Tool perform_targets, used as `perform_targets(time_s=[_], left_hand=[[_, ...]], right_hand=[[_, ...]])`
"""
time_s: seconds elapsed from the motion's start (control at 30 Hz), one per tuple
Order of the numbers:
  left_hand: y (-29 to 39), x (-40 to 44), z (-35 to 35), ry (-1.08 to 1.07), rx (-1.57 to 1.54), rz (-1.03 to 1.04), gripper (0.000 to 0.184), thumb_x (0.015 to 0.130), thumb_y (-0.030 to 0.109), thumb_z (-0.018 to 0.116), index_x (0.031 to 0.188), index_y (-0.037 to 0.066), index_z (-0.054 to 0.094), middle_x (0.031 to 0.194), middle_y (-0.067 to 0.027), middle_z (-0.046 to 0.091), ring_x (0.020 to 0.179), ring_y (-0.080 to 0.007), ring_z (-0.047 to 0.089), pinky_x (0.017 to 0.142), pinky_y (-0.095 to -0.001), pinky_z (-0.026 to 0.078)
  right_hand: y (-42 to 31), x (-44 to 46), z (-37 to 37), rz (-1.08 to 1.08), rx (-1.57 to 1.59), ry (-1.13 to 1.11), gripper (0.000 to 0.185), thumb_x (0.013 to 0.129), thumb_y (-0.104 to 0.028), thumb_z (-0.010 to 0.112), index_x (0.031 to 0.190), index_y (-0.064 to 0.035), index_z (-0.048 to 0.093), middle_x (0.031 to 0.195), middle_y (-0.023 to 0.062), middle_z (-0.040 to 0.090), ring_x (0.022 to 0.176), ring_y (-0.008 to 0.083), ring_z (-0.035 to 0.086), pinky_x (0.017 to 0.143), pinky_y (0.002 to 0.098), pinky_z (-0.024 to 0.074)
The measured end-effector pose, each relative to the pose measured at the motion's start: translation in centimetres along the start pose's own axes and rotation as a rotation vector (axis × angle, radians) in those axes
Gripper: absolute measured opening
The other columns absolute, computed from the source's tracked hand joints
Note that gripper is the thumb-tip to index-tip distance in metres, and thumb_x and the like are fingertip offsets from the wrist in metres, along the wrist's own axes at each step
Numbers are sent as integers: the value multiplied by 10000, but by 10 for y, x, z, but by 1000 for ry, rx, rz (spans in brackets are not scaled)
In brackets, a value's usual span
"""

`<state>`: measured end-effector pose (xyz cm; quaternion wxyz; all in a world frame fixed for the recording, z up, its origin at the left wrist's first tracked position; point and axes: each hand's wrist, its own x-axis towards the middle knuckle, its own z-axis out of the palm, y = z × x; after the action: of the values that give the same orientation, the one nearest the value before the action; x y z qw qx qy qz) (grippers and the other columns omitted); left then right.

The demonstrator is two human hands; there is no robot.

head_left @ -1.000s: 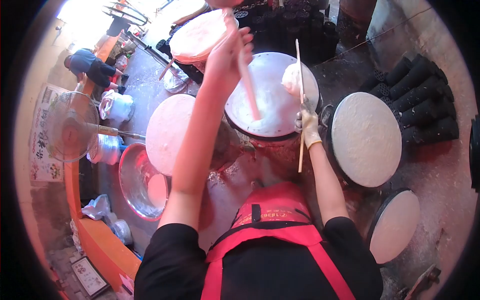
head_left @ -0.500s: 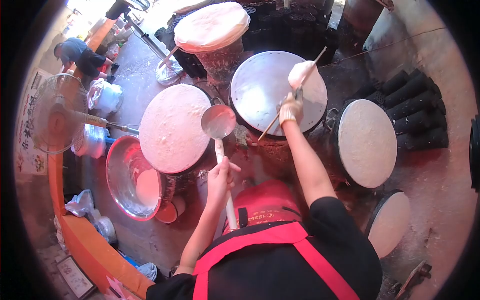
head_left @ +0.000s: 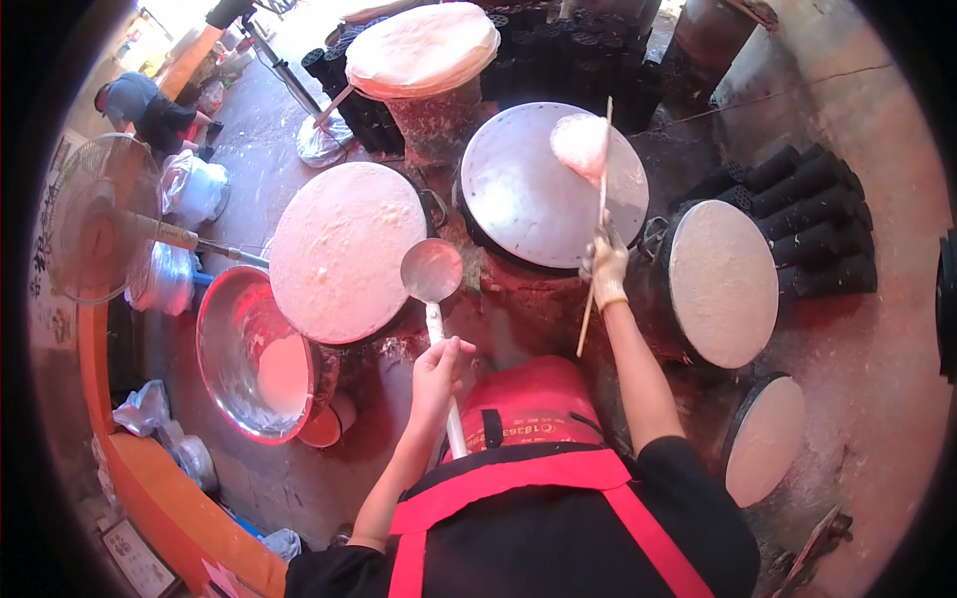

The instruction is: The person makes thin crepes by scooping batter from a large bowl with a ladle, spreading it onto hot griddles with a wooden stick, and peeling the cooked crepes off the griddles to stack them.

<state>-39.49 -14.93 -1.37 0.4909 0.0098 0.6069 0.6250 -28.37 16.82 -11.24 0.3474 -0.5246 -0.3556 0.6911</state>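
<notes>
My left hand (head_left: 439, 367) is closed around the white handle of a ladle (head_left: 432, 269), whose bowl hangs beside the left griddle. My right hand (head_left: 606, 264), in a light glove, grips a long thin wooden stick (head_left: 607, 130). That stick slants over the right edge of the round griddle (head_left: 508, 189) in the middle. A pale mound of batter (head_left: 576, 145) lies on this griddle, next to the stick; whether they touch I cannot tell. On the left griddle a thin pancake (head_left: 344, 249) covers the surface.
A metal basin (head_left: 224, 344) with batter stands at the left. Behind is a stack of pancakes (head_left: 424, 50). To the right are a covered griddle (head_left: 728, 284), another round one (head_left: 766, 444) and black coal cylinders (head_left: 817, 214). A fan (head_left: 105, 219) and a bending person (head_left: 150, 110) are left.
My right hand has moved right and toward me, and the stick stands more upright. The batter mound has shifted left on the griddle. My left hand still holds the ladle.
</notes>
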Motion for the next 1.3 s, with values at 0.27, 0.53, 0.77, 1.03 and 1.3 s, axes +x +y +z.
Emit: perform_targets(time_s=[0.27, 0.53, 0.77, 1.03, 1.3], left_hand=[[-21, -4, 37, 134, -102, 70, 295, 1012, 298, 523, 950, 38, 647, 617, 96, 383, 510, 9, 298, 432, -172, 215], [-51, -10, 84, 297, -175, 70, 286, 1017, 287, 514, 963, 34, 637, 629, 100, 365, 512, 12, 293, 432, -167, 230], [-75, -18, 133, 403, -284, 53, 294, 1016, 278, 516, 979, 13, 637, 658, 92, 355, 500, 7, 288, 429, -170, 239], [-88, -36, 150, 521, -332, 18, 288, 1013, 264, 520, 1007, -7, 617, 738, 52, 376, 497, 1, 299, 415, -167, 251], [-90, -47, 165, 594, -347, -36, 283, 1013, 251, 519, 1023, -17, 611, 744, 48, 374, 506, 0, 299, 423, -164, 263]], right_hand=[[-47, 12, 37, 105, -331, -328, 349, 972, -246, 544, 1321, -242, 568, 594, -31, 425, 362, 95, 337, 333, 263, 270], [-83, 70, -85, 0, -315, -178, 405, 990, -156, 486, 1365, -296, 546, 563, -51, 405, 368, 74, 327, 318, 260, 299], [-99, 69, -53, 97, -512, -713, 402, 980, -223, 538, 1382, -208, 534, 583, -43, 402, 401, 73, 338, 352, 249, 263], [-134, 132, -105, 0, -479, -607, 409, 977, -213, 532, 1384, -161, 527, 553, -42, 418, 372, 70, 335, 332, 241, 261], [-135, 114, -88, 206, -663, -905, 374, 961, -202, 568, 1335, -199, 584, 533, -29, 424, 354, 87, 334, 323, 252, 258]])
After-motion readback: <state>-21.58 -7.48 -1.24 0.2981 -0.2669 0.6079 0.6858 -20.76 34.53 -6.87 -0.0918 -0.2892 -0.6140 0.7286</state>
